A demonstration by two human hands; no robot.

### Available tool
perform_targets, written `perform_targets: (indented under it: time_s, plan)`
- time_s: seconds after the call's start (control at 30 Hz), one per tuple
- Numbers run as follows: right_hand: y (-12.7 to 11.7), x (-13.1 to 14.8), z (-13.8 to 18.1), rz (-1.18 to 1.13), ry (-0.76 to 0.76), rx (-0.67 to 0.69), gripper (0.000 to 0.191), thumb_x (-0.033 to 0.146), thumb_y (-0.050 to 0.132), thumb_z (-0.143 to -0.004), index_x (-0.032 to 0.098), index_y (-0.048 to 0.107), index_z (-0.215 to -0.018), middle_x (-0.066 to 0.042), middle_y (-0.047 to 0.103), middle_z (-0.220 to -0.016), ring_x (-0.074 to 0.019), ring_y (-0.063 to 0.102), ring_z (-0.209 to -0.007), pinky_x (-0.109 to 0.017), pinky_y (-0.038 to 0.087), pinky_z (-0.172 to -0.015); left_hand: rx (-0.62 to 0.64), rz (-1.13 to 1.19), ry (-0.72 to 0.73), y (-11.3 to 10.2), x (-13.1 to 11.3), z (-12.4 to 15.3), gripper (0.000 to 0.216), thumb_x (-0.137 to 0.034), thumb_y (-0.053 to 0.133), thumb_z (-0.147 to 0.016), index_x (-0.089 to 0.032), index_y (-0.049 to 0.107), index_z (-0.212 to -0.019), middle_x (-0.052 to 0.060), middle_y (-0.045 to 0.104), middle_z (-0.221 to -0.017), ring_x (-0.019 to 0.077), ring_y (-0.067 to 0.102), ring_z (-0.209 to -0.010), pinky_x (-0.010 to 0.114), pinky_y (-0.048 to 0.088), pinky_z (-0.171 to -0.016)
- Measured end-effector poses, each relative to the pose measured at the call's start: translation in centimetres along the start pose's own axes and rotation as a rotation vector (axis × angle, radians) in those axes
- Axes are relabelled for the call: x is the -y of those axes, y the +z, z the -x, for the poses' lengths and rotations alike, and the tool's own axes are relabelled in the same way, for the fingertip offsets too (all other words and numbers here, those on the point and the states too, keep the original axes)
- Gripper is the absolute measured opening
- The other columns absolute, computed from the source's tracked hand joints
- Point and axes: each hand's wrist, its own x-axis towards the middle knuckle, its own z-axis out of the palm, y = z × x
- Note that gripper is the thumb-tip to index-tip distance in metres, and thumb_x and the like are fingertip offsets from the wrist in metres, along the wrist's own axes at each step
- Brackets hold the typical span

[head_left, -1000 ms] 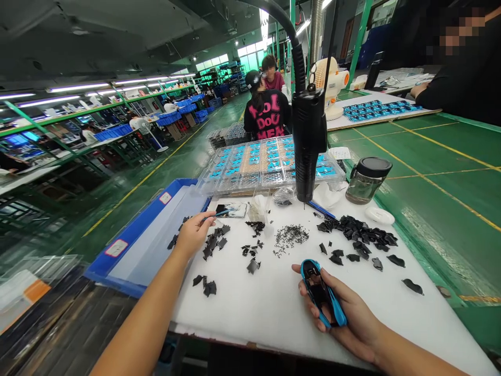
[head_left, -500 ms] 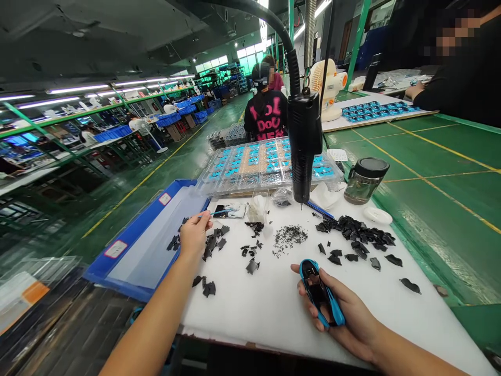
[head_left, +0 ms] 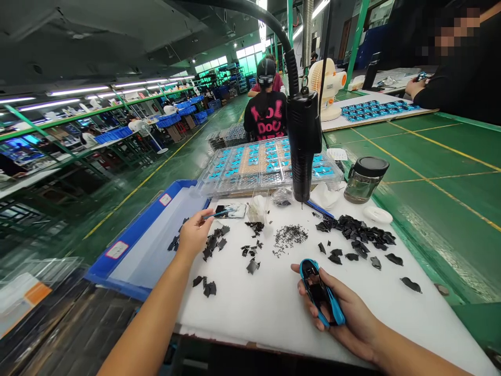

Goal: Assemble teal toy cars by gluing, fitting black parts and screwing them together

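Left hand [head_left: 191,235], fingers pinched closed on a slim blue-handled pick [head_left: 221,213], shifted only slightly, above black plastic trimmings [head_left: 211,244] on the white worktable [head_left: 242,308]; right hand [head_left: 332,305], half-curled and unmoved, cradled a blue-rimmed black shell [head_left: 320,292] in its palm, just above the table.

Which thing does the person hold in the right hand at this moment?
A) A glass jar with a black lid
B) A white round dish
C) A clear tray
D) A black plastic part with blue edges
D. The right hand cradles the black plastic part with blue edges against its palm and fingers.
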Motion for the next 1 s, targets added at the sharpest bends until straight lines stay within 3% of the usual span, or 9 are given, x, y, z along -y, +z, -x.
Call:
perform_targets:
  time_s: [0.2, 0.37, 0.5, 0.7, 0.87, 1.0]
  plan:
    - [0.2, 0.1, 0.1, -0.005, 0.015, -0.021, 0.044, 0.045, 0.056, -0.096, 0.016, 0.062, -0.129, -0.005, 0.065, -0.087, -0.0126, 0.053, -0.058, -0.023, 0.046, -0.045, -0.122, 0.134, -0.078, 0.9, 0.7, -0.3, 0.038, -0.045, 0.074, -0.074, -0.016, 0.072, -0.098, 0.003, 0.069, -0.076, 0.0161, 0.063, -0.070, 0.029, 0.049, -0.071]
    - [0.4, 0.2, 0.1, 0.001, 0.010, -0.021, 0.045, 0.045, 0.056, -0.096, 0.016, 0.061, -0.129, -0.005, 0.065, -0.086, -0.0129, 0.053, -0.057, -0.024, 0.046, -0.044, -0.187, 0.303, -0.150, 1.5, 1.1, -0.7, 0.047, -0.051, 0.076, -0.072, -0.014, 0.070, -0.101, 0.002, 0.069, -0.079, 0.0132, 0.063, -0.066, 0.029, 0.054, -0.070]
    - [0.4, 0.1, 0.1, 0.002, 0.005, -0.020, 0.044, 0.045, 0.056, -0.096, 0.017, 0.061, -0.129, -0.005, 0.065, -0.087, -0.0122, 0.052, -0.055, -0.024, 0.046, -0.044, -0.214, 0.372, -0.201, 2.7, 1.4, -1.1, 0.031, -0.040, 0.068, -0.088, -0.013, 0.065, -0.103, 0.001, 0.067, -0.084, 0.0117, 0.063, -0.069, 0.030, 0.056, -0.069]
    - [0.3, 0.1, 0.2, 0.005, 0.002, -0.017, 0.043, 0.045, 0.056, -0.096, 0.017, 0.062, -0.128, -0.005, 0.065, -0.088, -0.0121, 0.052, -0.056, -0.024, 0.046, -0.045, -0.263, 0.304, -0.215, 3.7, 1.6, -0.9, 0.028, -0.038, 0.063, -0.092, -0.012, 0.065, -0.103, 0.003, 0.067, -0.089, 0.0125, 0.063, -0.072, 0.030, 0.056, -0.069]
    - [0.3, 0.1, 0.2, 0.002, 0.013, -0.013, 0.043, 0.045, 0.056, -0.096, 0.018, 0.061, -0.128, -0.005, 0.065, -0.087, -0.0128, 0.055, -0.058, -0.024, 0.046, -0.044, -0.252, 0.160, -0.127, 2.5, 1.0, -0.3, 0.040, -0.047, 0.065, -0.082, -0.015, 0.073, -0.104, 0.004, 0.070, -0.080, 0.0164, 0.064, -0.073, 0.030, 0.052, -0.073]
    - [0.0, 0.1, 0.2, -0.006, 0.013, -0.001, 0.042, 0.045, 0.056, -0.096, 0.018, 0.061, -0.128, -0.005, 0.065, -0.088, -0.0131, 0.055, -0.059, -0.023, 0.046, -0.045, -0.194, 0.045, -0.057, 1.2, 0.2, 0.0, 0.037, -0.044, 0.066, -0.079, -0.018, 0.075, -0.104, 0.004, 0.071, -0.080, 0.0185, 0.063, -0.074, 0.031, 0.050, -0.075]
